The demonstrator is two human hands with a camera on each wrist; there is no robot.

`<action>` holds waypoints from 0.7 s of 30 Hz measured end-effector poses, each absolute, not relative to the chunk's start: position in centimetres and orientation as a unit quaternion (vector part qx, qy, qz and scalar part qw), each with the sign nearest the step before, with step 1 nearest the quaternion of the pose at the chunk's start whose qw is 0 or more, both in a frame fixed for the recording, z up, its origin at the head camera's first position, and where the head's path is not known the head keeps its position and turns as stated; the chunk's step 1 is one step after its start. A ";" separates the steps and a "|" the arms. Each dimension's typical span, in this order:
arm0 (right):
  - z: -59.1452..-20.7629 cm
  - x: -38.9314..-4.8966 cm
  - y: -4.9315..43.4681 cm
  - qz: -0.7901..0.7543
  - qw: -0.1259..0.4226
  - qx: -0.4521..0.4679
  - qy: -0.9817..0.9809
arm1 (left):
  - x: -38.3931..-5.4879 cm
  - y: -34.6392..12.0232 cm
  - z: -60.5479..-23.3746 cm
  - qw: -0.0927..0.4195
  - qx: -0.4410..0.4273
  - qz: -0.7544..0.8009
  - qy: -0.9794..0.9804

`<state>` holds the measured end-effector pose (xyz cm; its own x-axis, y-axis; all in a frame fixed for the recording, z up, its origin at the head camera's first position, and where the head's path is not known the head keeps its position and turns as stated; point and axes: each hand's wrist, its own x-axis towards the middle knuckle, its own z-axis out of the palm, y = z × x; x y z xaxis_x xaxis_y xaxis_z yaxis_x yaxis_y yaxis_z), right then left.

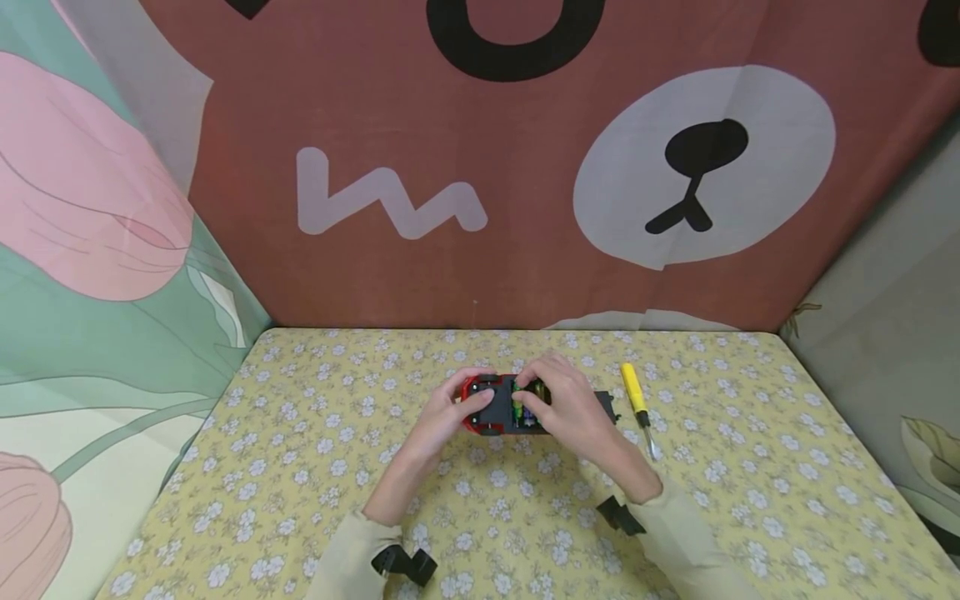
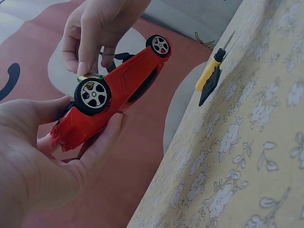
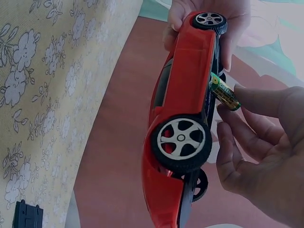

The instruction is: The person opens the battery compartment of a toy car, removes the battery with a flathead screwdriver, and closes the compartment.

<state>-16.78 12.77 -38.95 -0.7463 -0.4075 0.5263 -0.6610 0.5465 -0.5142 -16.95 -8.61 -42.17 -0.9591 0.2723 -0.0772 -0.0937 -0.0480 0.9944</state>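
In the head view, just below centre, the left hand grips one end of a red toy car, its dark underside facing up. The right hand pinches a green battery at an opening in that underside; the fingers hide much of the opening, and its other contents are hard to make out. Right of centre lie a black plastic cover, partly hidden by the right hand, and a yellow-handled screwdriver, on a floral tablecloth. The right wrist view's lower-left edge cuts off the cover.
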 end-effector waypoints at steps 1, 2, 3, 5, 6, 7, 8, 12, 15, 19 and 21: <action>-39.0 -16.8 12.8 0.361 0.175 0.312 -0.861 | -17.0 -8.6 -42.2 0.127 0.066 0.722 0.677; -39.0 -16.8 12.8 0.361 0.176 0.314 -0.860 | -17.0 -8.6 -42.2 0.126 0.065 0.722 0.677; -39.0 -16.8 12.8 0.361 0.176 0.315 -0.860 | -17.0 -8.7 -42.2 0.125 0.065 0.722 0.677; -39.0 -16.8 12.8 0.362 0.176 0.315 -0.860 | -17.0 -8.7 -42.1 0.124 0.065 0.723 0.677; -39.0 -16.8 12.8 0.363 0.174 0.315 -0.859 | -17.0 -8.7 -42.1 0.123 0.065 0.723 0.677; -39.0 -16.7 12.8 0.366 0.171 0.315 -0.859 | -16.9 -8.7 -42.1 0.122 0.063 0.723 0.677; -39.0 -16.7 12.9 0.369 0.167 0.315 -0.858 | -16.9 -8.7 -42.1 0.121 0.062 0.723 0.678; -38.8 -16.5 12.9 0.379 0.149 0.308 -0.860 | -17.0 -8.7 -42.2 0.119 0.053 0.725 0.676; -38.6 -16.4 12.9 0.380 0.141 0.305 -0.862 | -17.0 -8.7 -42.2 0.118 0.047 0.727 0.674; -38.7 -16.4 12.9 0.382 0.141 0.307 -0.860 | -17.1 -8.7 -42.2 0.120 0.045 0.727 0.675; -38.7 -16.4 12.9 0.383 0.141 0.308 -0.860 | -17.1 -8.7 -42.2 0.122 0.047 0.726 0.675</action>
